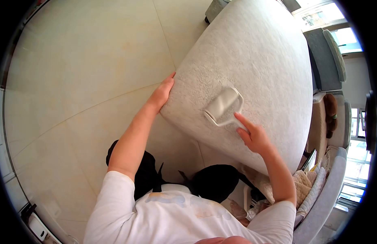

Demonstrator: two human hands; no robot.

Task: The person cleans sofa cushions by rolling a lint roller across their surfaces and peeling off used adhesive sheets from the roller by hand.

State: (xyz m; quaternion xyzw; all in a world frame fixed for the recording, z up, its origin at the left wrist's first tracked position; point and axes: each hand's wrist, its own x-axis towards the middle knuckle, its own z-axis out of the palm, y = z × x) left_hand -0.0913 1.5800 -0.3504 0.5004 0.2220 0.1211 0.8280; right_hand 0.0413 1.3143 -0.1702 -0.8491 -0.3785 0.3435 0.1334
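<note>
A white lint roller (223,104) lies against the pale grey fabric surface (253,53) of a large cushioned piece. My right hand (255,136) is closed around its handle, with the index finger stretched along it toward the frame. My left hand (164,90) rests against the near left edge of the cushioned piece, fingers extended over its side. The fabric near the roller looks creased and textured. Part of the handle is hidden inside my right hand.
Glossy beige floor tiles (82,81) spread out on the left. Along the right stand a grey sofa (318,227) and grey seats (325,61), with a quilted beige cloth (304,185) and a brown plush item (331,114). Windows (357,166) are beyond them.
</note>
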